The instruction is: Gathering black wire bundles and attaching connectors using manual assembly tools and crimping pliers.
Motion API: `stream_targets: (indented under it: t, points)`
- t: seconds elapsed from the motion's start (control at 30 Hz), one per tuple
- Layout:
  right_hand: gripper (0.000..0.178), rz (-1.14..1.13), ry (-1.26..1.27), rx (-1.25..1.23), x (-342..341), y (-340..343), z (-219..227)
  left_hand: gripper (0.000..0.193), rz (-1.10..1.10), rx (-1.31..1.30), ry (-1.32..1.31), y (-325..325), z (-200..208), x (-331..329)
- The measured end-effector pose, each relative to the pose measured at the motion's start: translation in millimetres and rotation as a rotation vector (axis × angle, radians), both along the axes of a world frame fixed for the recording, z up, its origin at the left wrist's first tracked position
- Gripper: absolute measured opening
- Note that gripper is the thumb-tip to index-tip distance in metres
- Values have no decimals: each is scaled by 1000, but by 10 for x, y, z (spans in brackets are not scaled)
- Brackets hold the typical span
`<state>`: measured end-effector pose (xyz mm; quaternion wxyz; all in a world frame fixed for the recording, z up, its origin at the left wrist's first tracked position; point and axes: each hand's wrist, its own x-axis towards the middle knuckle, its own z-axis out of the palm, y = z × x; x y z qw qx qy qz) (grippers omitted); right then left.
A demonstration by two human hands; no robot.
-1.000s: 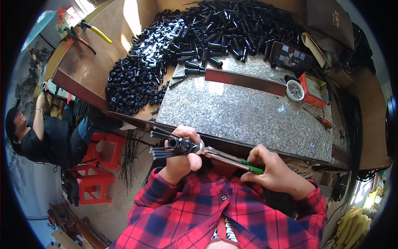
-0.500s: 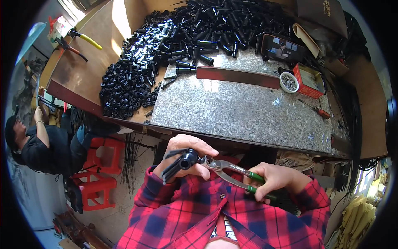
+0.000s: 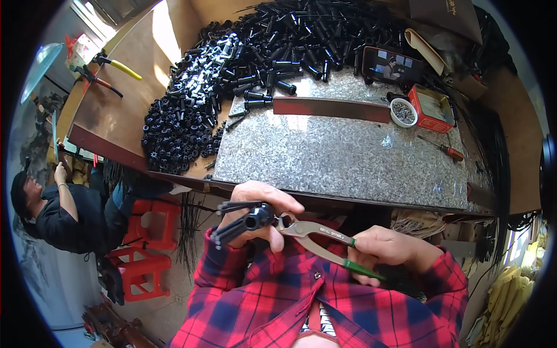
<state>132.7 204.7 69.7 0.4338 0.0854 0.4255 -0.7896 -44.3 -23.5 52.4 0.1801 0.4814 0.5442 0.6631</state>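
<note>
My left hand (image 3: 260, 194) is closed around a black tubular hub with several thin dark ribs (image 3: 253, 218) sticking out toward the left. The hub's round open end faces up. Green-handled pliers (image 3: 316, 229) sit in my right hand (image 3: 380, 246), which grips their handles with the fingers wrapped round. The handles are spread, and the jaws lie against the right side of the hub, close to my left thumb and forefinger. What exactly the jaws touch is too small to make out. Both hands are above my lap, in front of the table's near edge.
A speckled stone slab (image 3: 325, 151) covers the table, with black tubes (image 3: 290, 46) and small hubs (image 3: 174, 133) heaped behind and left. On it lie a dark metal strip (image 3: 331, 109), a white bowl of small parts (image 3: 402, 112), a red box (image 3: 429, 119), a screwdriver (image 3: 444, 149) and a phone (image 3: 390, 65). Another person (image 3: 64, 214) sits left.
The plier handles have opened wider, and my right fingers have shifted on them. My left hand and the hub have moved slightly left and up.
</note>
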Motion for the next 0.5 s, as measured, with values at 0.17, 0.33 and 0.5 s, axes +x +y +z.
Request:
stream_targets:
  t: [0.17,0.33,0.5]
  points:
    - [39,154,114,178,-63,-89,129,57,52,22,-181,-4,-11,12]
    - [43,-354,1451,1301,-87,-172,4,63,92,27,-215,-80,-71,-24]
    - [29,-68,849,771,-20,-55,-48,69,64,-17,-292,-67,-3,-32]
